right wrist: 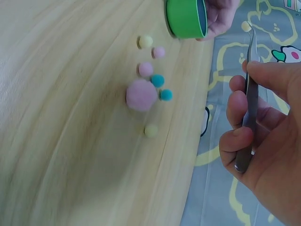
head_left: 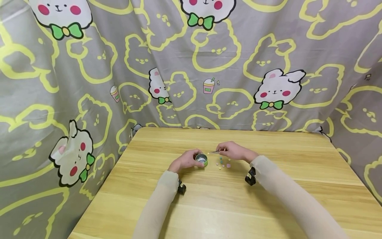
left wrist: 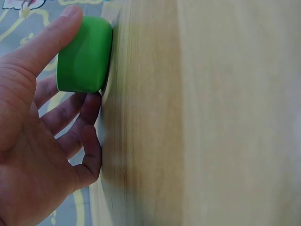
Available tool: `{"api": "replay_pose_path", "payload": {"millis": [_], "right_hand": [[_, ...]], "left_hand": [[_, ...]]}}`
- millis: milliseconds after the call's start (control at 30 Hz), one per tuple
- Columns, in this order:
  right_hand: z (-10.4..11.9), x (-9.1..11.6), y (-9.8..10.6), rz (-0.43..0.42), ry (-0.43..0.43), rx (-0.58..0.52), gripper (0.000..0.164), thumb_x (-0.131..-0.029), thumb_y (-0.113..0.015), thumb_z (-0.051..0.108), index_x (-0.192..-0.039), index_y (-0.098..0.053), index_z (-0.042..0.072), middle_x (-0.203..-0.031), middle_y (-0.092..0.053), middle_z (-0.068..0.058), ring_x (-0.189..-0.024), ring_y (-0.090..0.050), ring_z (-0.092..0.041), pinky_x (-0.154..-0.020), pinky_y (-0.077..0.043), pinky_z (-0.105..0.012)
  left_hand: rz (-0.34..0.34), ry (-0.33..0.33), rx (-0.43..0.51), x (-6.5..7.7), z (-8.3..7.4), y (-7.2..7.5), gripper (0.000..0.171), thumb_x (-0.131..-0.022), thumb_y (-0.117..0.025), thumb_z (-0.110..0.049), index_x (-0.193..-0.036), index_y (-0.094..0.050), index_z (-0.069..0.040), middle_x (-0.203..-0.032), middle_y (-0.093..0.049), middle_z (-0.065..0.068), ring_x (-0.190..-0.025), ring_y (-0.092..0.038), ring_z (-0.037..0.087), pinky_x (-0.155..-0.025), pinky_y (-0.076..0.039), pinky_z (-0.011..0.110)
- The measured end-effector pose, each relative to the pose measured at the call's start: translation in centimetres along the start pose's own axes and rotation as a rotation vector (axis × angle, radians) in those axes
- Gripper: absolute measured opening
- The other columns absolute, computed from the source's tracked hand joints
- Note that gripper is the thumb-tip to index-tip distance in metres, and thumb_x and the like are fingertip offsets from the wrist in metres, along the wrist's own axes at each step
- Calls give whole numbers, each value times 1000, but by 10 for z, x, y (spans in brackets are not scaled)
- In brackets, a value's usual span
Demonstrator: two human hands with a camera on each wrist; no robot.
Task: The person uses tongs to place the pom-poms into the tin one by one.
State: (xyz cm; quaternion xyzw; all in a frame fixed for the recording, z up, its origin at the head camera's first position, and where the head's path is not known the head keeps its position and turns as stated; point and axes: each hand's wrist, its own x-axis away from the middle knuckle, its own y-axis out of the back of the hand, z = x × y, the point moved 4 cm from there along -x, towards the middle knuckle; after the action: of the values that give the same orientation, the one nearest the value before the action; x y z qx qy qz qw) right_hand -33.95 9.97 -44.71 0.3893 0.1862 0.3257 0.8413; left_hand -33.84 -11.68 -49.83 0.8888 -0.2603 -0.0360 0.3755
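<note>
My left hand [head_left: 188,159] holds a small round green tin [left wrist: 85,56] between thumb and fingers, its base on the wooden table. The tin's open top and silvery inside [head_left: 201,160] show in the head view. Metal tweezers [right wrist: 251,101] are pinched in my right hand [head_left: 234,150], their bent tips pointing towards the tin. A tiny pale yellow pompom [right wrist: 246,26] sits in those tips, above the table and close to the tin's right side. Beneath the right hand lie several small pompoms, pink, teal [right wrist: 157,80] and pale yellow, around a larger pink one [right wrist: 141,95].
The wooden table [head_left: 203,205] stretches out on all sides of the hands. A grey curtain [head_left: 185,99] with yellow outlines and cartoon bears hangs behind the table and along both sides. Black wrist mounts [head_left: 251,176] sit under the sleeves.
</note>
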Motion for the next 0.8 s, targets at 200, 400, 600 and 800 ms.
{"api": "replay_pose_path", "payload": {"millis": [200,400,600,800], "right_hand": [[2,-5,-8,11,37,-4,15,-96,-54,10,-104,-65,6,-95,-66,-14,-79,-56,-12,-71,-45,-32],[5,-8,-16,36,52,2,14,-95,-53,7,-102,-65,5,-94,-66,-15,-80,-56,-14,-73,-45,-33],[4,-12,-20,49,33,-1,13,-95,-54,6,-101,-65,6,-93,-65,-14,-80,-56,-13,-73,-45,-32],[4,-15,-23,59,12,17,12,-95,-54,6,-100,-65,7,-92,-65,-13,-79,-56,-13,-73,-46,-33]], "left_hand": [[1,-1,-8,0,1,0,47,-78,-79,-31,-118,-58,-17,-104,-59,-5,-95,-55,12,-86,-43,32],[-1,-2,-11,0,1,-1,48,-77,-79,-31,-118,-58,-17,-105,-60,-5,-96,-55,13,-88,-42,32],[-1,-17,-17,-1,1,0,46,-78,-79,-30,-117,-59,-17,-104,-60,-6,-96,-55,14,-86,-42,31],[3,-24,-20,-2,1,0,46,-78,-79,-30,-118,-59,-16,-103,-60,-5,-95,-55,13,-85,-43,31]]}}
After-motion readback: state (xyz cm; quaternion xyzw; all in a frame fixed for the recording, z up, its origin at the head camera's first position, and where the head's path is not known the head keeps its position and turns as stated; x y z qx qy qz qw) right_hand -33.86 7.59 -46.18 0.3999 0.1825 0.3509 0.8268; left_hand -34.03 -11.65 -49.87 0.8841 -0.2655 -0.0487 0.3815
